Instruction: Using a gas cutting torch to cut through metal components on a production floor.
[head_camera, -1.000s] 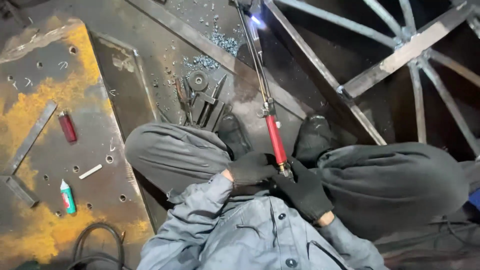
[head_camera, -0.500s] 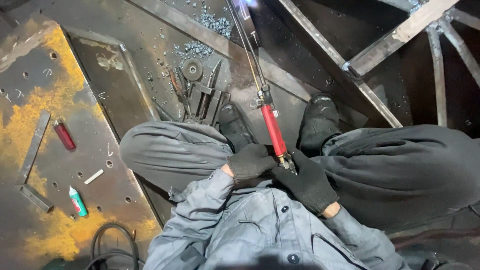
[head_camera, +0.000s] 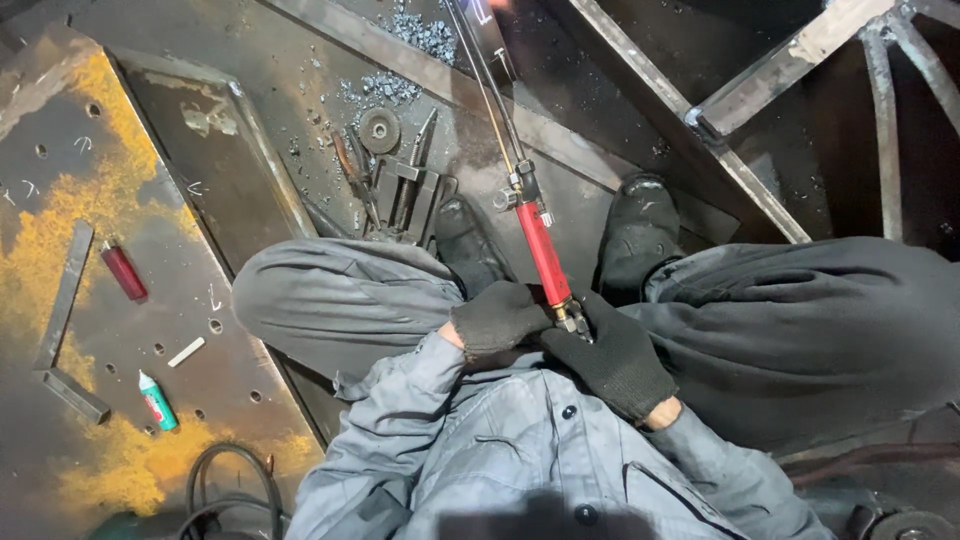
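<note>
We held a cutting torch (head_camera: 543, 258) by its red handle, low in front of our chest and between our 2 knees. Its thin metal tubes ran up and away from us, over the steel plate (head_camera: 600, 215) at our feet, to a tip at the top edge of the view, where a small bright glow showed.

Our left hand (head_camera: 495, 318), in a black glove, was clenched around the lower end of the red handle. Our right hand (head_camera: 612, 362), also gloved in black, gripped the fitting at the very base of the torch, just below and touching the left.

Our 2 black boots (head_camera: 636, 232) stood on the plate, 1 on either side of the torch, and our grey trouser legs spread wide to left and right.

Just beyond the left boot lay a cluster of hand tools (head_camera: 395, 190) with a round grinding disc (head_camera: 379, 130) beside them, and metal chips were scattered further up.

Well apart to the left, on a rusty, yellow-stained plate with holes, lay a red lighter (head_camera: 124, 271), a white stick of chalk (head_camera: 186, 351) and a small green-and-white tube (head_camera: 157, 400). Black hoses (head_camera: 215, 480) coiled near the bottom left. A steel frame (head_camera: 790, 50) with radiating bars stood at the upper right.
</note>
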